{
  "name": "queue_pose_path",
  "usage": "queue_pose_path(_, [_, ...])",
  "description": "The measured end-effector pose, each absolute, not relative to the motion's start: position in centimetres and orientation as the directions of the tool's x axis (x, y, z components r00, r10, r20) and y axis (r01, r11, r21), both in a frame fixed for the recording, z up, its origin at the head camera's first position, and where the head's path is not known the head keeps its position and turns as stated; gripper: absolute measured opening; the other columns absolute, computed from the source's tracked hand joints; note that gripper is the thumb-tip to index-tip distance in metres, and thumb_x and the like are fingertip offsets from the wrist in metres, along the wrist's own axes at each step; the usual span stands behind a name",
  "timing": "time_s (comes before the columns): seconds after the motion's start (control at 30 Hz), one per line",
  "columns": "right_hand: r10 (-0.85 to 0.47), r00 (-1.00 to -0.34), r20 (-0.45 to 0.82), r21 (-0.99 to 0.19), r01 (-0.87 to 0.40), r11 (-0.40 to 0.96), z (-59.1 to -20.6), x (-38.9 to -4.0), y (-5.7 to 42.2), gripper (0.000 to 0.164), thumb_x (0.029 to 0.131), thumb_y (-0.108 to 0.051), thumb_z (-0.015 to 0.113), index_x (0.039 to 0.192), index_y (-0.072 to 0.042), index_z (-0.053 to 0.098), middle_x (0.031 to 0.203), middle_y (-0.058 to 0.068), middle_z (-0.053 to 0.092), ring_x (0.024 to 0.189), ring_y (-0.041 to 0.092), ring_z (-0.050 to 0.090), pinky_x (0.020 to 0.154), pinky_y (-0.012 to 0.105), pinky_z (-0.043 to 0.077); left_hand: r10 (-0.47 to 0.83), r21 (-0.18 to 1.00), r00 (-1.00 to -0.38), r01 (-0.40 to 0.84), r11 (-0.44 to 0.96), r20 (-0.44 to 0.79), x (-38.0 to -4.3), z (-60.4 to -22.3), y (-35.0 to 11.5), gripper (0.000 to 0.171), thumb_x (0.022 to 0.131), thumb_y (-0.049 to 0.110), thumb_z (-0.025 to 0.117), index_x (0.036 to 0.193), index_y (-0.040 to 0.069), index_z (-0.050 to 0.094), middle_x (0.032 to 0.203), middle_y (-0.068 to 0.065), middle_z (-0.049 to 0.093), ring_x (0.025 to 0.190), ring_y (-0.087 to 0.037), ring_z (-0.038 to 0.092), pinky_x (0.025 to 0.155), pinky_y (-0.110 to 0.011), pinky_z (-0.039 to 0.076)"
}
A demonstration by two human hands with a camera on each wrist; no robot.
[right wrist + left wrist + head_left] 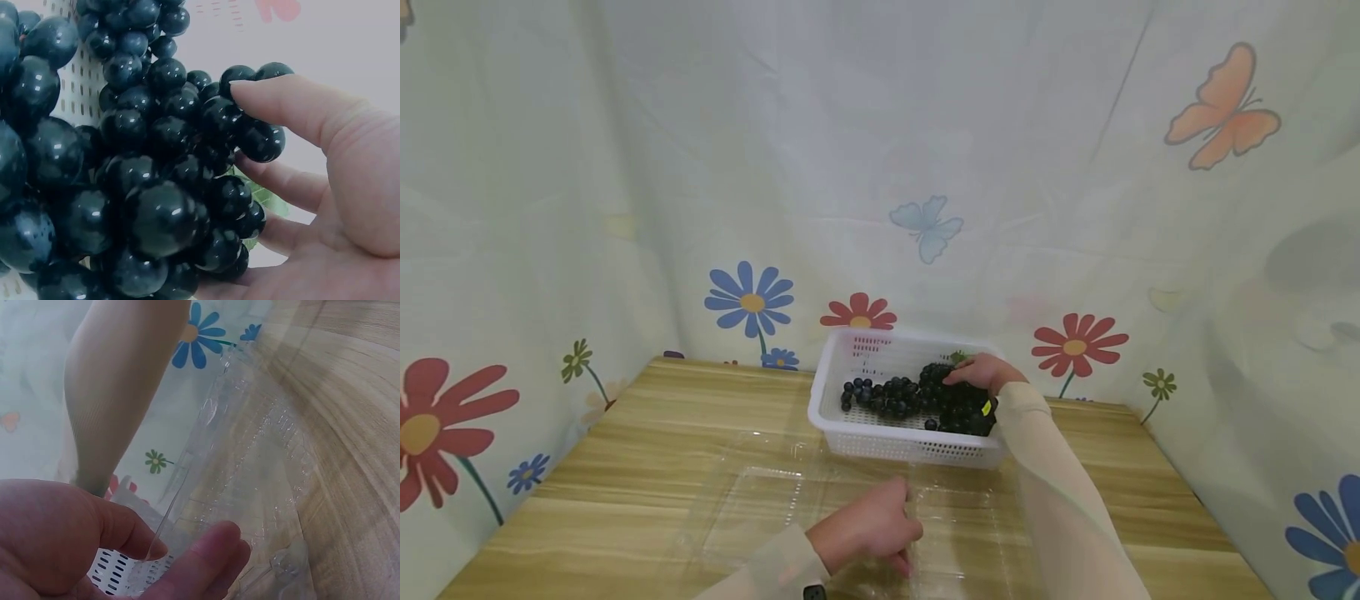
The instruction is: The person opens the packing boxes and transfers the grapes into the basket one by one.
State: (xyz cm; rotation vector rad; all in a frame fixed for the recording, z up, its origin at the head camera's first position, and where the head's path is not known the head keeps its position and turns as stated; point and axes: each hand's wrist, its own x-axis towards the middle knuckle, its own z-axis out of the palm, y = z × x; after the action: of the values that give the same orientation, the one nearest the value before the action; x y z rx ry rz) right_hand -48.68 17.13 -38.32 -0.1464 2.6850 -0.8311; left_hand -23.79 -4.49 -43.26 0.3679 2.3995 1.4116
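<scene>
A white plastic basket (910,448) with slotted walls stands toward the back of the table and holds several bunches of dark grapes (895,398). Over its right end reaches my right hand (988,372). In the right wrist view, thumb and fingers grip a bunch of grapes (181,134) from the side, the fingers partly hidden behind it. In front of the basket lies a clear plastic clamshell box (250,469), spread out flat with its lid to the left. My left hand (874,527) pinches its thin edge between thumb and fingers.
The wood-grain table (647,442) runs back to a hanging cloth (820,167) printed with flowers and butterflies, which also encloses both sides. A green leaf (267,199) shows behind the gripped grapes. A small yellow tag (987,408) lies at the basket's right end.
</scene>
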Motion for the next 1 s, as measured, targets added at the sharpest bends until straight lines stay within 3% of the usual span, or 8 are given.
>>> queue_pose_path(0.2, [-0.193, -0.945, -0.265, -0.596, 0.003, 0.803, -37.7, -48.2, 16.9, 0.060, 0.095, -0.041, 0.069, 0.143, -0.009, 0.059, 0.159, 0.021, 0.041, 0.145, 0.046, 0.041, 0.110, 0.062, 0.046, 0.381, 0.871, -0.911, 0.055, 0.488, -0.156, -24.0, -43.0, -4.6, 0.042, 0.086, -0.004, 0.060, 0.124, -0.014, 0.047, 0.061, -0.017, 0.070, 0.060, -0.039, 0.073, 0.066, -0.032, 0.063])
queue_pose_path(0.47, [-0.223, -0.935, -0.275, -0.669, 0.020, 0.743, -37.1, -47.4, 17.3, 0.056, 0.096, -0.035, 0.069, 0.142, -0.005, 0.059, 0.157, 0.022, 0.044, 0.145, 0.045, 0.040, 0.114, 0.065, 0.041, 0.380, 0.874, -0.918, 0.092, 0.478, -0.112, -23.9, -43.0, -4.6, 0.035, 0.083, -0.005, 0.059, 0.115, -0.012, 0.048, 0.059, -0.017, 0.068, 0.058, -0.040, 0.073, 0.058, -0.031, 0.061])
queue_pose_path(0.77, [-0.234, -0.937, -0.261, -0.706, 0.019, 0.708, -36.6, -46.4, 17.6, 0.052, 0.097, -0.035, 0.068, 0.140, -0.007, 0.060, 0.159, 0.020, 0.042, 0.148, 0.043, 0.037, 0.117, 0.062, 0.039, 0.360, 0.875, -0.928, 0.092, 0.475, -0.098, -24.1, -43.1, -4.7, 0.045, 0.084, -0.007, 0.060, 0.125, -0.018, 0.044, 0.071, -0.020, 0.068, 0.057, -0.037, 0.073, 0.054, -0.031, 0.060])
queue_pose_path(1.0, [-0.229, -0.945, -0.236, -0.731, 0.018, 0.682, -36.5, -45.7, 17.4, 0.051, 0.099, -0.036, 0.065, 0.140, -0.006, 0.059, 0.156, 0.019, 0.046, 0.146, 0.042, 0.040, 0.119, 0.060, 0.037, 0.353, 0.857, -0.932, 0.119, 0.501, -0.077, -24.3, -42.9, -5.4, 0.045, 0.087, -0.003, 0.061, 0.127, -0.017, 0.043, 0.073, -0.014, 0.066, 0.055, -0.032, 0.072, 0.057, -0.029, 0.060])
